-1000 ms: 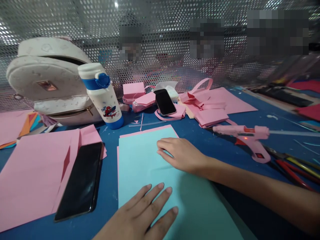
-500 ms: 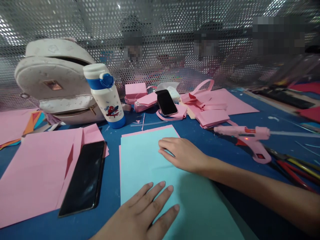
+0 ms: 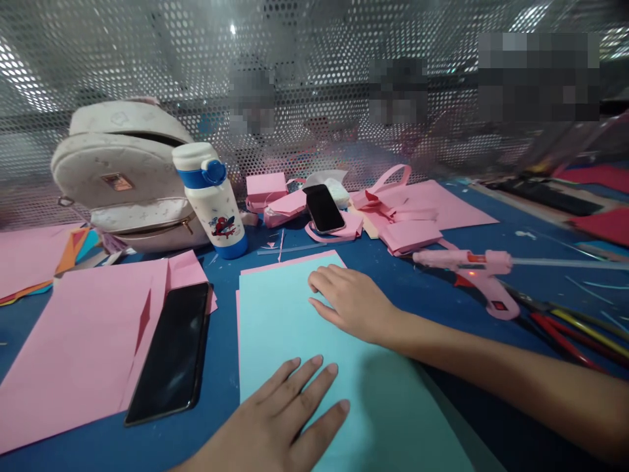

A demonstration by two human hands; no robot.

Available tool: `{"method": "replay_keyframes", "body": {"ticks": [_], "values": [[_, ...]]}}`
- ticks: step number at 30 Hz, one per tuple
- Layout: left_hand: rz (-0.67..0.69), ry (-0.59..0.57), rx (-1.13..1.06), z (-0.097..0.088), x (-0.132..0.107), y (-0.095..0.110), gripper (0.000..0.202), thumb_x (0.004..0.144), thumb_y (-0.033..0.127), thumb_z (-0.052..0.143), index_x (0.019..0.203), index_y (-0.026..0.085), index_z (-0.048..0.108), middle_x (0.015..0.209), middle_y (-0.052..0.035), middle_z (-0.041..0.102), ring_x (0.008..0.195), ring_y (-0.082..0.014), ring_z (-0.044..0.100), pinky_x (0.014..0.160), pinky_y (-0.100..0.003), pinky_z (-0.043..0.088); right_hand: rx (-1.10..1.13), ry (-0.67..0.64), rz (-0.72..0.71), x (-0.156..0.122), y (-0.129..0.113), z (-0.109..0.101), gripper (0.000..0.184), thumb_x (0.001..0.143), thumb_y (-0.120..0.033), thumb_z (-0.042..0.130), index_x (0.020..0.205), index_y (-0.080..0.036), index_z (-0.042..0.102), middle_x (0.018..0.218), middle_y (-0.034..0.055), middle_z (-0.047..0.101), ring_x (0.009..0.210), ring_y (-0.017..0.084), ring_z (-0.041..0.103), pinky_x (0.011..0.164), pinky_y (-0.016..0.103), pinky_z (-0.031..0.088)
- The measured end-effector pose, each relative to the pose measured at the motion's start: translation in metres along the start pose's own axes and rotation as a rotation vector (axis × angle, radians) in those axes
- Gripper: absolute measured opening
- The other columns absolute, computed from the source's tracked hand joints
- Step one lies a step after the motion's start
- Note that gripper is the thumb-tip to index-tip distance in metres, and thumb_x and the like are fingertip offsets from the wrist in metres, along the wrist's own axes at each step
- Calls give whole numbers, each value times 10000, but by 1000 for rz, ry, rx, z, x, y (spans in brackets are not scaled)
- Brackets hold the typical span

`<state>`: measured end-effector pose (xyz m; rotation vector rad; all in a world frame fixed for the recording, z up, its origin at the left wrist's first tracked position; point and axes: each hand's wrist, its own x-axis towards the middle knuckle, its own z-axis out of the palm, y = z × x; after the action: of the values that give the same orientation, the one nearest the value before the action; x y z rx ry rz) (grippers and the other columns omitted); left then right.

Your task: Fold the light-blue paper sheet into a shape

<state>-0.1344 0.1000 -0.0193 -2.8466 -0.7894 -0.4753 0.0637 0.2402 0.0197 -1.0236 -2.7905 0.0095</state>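
**Left Palm Flat, Right Fingers Curled on Turquoise Paper**

Nearest my camera, the left hand [image 3: 275, 419] lay palm down, fingers spread, on the turquoise sheet [image 3: 280, 314], mid-table over pink paper [image 3: 280, 265]. Farther up the sheet rested the right hand [image 3: 351, 301], its fingers bent and close together, the thumb apart and nothing visible between; I couldn't tell how firmly the fingertips pressed. To steady the sheet well, I judged, the broad left palm needed even, light pressure and the far edge needed watching, where a pink strip peeked out. The right forearm called for clearance from the pink glue gun [image 3: 494, 261], its orange light glowing. Beyond, a black phone [image 3: 325, 208] leaned among folded pink pieces.
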Motion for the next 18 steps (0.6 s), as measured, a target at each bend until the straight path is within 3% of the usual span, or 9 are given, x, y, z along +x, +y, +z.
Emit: {"method": "replay_keyframes", "body": {"ticks": [3,8,12,15,18], "values": [[-14,16,-6,6,-4,1,467,1046,313,337,1479,150,395,1532,-168,381,1454,-328,271,1130,-464,371,9,7,4,-1,0,0,112,941,-281,536,954,-170,545,960,63,627,851,210,541,724,320,369],[21,-47,-68,2,-3,-2,690,978,566,379,1495,110,353,1536,-196,362,1460,-349,245,1125,-489,361,62,4,26,-1,2,0,203,938,-371,574,902,-172,553,898,33,613,804,186,529,697,309,350],[-8,-101,-186,-16,3,-1,622,980,438,478,1497,120,342,1547,-180,347,1457,-341,259,1123,-517,357,196,12,29,-2,8,-2,240,902,-397,633,827,-177,573,882,21,600,813,173,530,685,285,349],[-126,-125,-343,-31,6,1,491,974,239,486,1458,199,410,1526,-123,409,1425,-270,357,1136,-451,374,457,3,-18,0,15,-6,161,877,-309,660,808,-178,596,881,2,613,811,148,544,687,254,367],[-382,101,-518,-36,7,-1,436,969,198,492,1399,263,468,1502,-116,436,1370,-240,444,1101,-393,429,744,-23,-35,3,21,-14,108,848,-256,664,816,-162,623,776,-18,616,719,126,537,671,239,391]]}}
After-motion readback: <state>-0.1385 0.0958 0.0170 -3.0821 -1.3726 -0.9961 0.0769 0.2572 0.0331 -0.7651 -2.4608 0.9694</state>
